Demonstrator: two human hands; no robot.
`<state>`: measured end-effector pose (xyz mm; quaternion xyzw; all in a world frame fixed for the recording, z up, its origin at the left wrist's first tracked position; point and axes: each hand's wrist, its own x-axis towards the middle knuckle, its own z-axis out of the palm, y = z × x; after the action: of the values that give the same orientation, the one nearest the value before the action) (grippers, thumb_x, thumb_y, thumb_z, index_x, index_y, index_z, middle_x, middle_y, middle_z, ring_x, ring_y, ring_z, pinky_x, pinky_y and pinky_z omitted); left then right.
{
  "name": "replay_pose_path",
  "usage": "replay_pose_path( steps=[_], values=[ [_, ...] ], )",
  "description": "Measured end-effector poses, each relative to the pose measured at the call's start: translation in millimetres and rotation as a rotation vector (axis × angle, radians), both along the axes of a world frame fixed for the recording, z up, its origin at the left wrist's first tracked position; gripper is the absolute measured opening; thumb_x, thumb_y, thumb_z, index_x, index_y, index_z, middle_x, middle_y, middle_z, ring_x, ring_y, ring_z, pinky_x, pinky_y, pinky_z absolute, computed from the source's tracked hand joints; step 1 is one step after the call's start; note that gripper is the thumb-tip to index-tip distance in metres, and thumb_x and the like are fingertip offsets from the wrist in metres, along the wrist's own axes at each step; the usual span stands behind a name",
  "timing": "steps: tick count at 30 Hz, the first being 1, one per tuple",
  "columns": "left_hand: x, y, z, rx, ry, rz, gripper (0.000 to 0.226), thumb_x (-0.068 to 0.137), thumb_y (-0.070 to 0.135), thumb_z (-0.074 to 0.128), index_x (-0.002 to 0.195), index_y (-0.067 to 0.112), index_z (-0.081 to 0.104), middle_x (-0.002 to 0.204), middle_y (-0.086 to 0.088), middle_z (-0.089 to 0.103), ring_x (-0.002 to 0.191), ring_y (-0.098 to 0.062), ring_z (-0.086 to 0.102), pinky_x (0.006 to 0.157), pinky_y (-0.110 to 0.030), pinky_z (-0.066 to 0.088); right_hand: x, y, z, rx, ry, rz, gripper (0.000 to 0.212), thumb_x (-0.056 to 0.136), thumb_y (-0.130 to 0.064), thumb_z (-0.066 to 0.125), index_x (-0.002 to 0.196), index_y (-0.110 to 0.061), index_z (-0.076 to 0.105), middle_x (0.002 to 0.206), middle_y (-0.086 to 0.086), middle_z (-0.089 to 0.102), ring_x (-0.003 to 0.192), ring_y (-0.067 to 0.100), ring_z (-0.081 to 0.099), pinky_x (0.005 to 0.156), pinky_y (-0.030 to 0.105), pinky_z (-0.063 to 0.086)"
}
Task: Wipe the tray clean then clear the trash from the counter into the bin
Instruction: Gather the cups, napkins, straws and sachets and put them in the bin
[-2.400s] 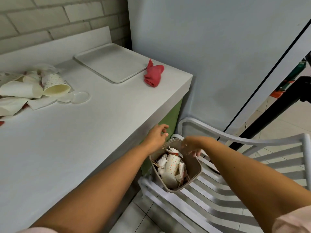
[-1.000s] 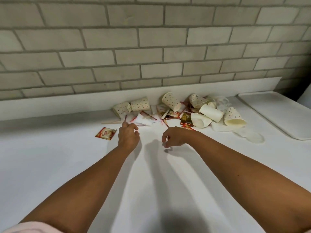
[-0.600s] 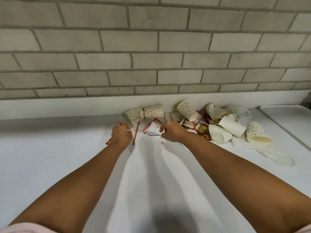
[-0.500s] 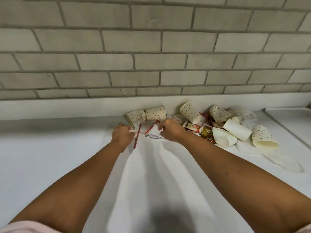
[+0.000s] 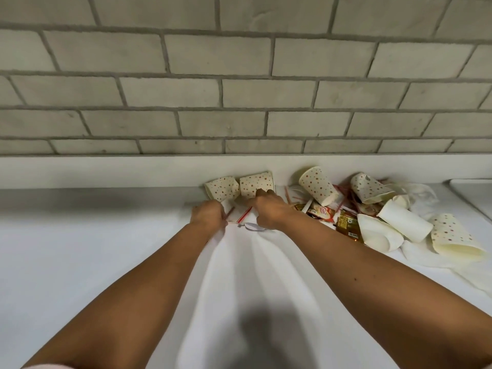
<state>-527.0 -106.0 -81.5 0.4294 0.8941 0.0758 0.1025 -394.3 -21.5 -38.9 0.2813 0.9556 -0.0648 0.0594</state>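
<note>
**Step in hand (judged):** second half of the task, gathering litter off the white table (image 5: 80, 262) for the bin. Bin out of view. White rectangular tray (image 5: 476, 189) only partly visible at the right edge of the frame; whether wiped clean, impossible to tell.

**Hands:** left hand (image 5: 209, 215) at centre frame, fingers curled tight, apparently pinching a thin red stirrer stick (image 5: 229, 212). Right hand (image 5: 269, 210) just beside it, fingers curled over a red-and-white striped straw (image 5: 245, 214), with a round white plastic lid (image 5: 253, 227) under the heel of the palm. One fingertip touching a crushed red-dotted paper cup (image 5: 257, 183) that lies against the white backsplash, next to a second crushed dotted cup (image 5: 222, 188).

**Next move (judged):** firm closure on the small flat pieces, then a lift clear of the table without shedding the thin sticks, which look apt to slip.

**Surroundings:** remaining trash heaped at centre right, including:
- a tipped red-dotted paper cup (image 5: 318, 185)
- a plain white paper cup (image 5: 404, 221) on its side
- a flattened dotted cup (image 5: 452, 235)
- a cream-and-red sachet (image 5: 320, 210)
- a brown-and-gold sachet (image 5: 347, 223)
- crumpled white tissue (image 5: 426, 259)

Sachets and sticks partly tucked under the cups, so probably several trips. Loose cups liable to roll if nudged.
</note>
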Motion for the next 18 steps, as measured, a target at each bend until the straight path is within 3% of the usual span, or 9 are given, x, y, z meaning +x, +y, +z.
replay_pose_path(
  steps=[4, 6, 12, 18],
  values=[
    [10, 5, -5, -0.128, -0.033, -0.031, 0.020, 0.087, 0.015, 0.055, 0.103, 0.007, 0.063, 0.109, -0.011, 0.062, 0.103, -0.027, 0.058, 0.083, -0.030, 0.047, -4, 3, -15, 0.037, 0.034, -0.007, 0.048, 0.091, -0.005, 0.044, 0.133, -0.028, 0.052, 0.128, 0.007, 0.054, 0.121, 0.029, 0.045, 0.099, 0.036, 0.037],
    [14, 7, -10, -0.154, -0.066, -0.063, 0.023, 0.086, 0.013, 0.053, 0.107, 0.006, 0.061, 0.110, -0.012, 0.060, 0.103, -0.027, 0.057, 0.086, -0.032, 0.049, -5, 2, -20, 0.033, 0.050, -0.012, 0.044, 0.093, -0.006, 0.043, 0.128, -0.029, 0.056, 0.127, 0.006, 0.057, 0.122, 0.028, 0.045, 0.100, 0.036, 0.036],
    [30, 7, -12, -0.165, 0.035, -0.115, 0.031, 0.091, 0.018, 0.048, 0.117, 0.002, 0.055, 0.120, -0.017, 0.053, 0.109, -0.030, 0.053, 0.086, -0.033, 0.046, -2, 1, -22, 0.048, 0.096, -0.019, 0.042, 0.094, -0.004, 0.042, 0.127, -0.024, 0.057, 0.128, 0.007, 0.058, 0.123, 0.027, 0.044, 0.099, 0.036, 0.034],
    [23, -9, 12, -0.058, -0.101, -0.215, 0.024, 0.094, 0.009, 0.043, 0.115, -0.001, 0.052, 0.112, -0.017, 0.057, 0.096, -0.026, 0.054, 0.076, -0.028, 0.040, 5, -1, -12, 0.064, 0.176, -0.023, 0.029, 0.093, -0.011, 0.048, 0.114, -0.013, 0.067, 0.116, 0.011, 0.063, 0.113, 0.028, 0.051, 0.091, 0.034, 0.040]
  ],
)
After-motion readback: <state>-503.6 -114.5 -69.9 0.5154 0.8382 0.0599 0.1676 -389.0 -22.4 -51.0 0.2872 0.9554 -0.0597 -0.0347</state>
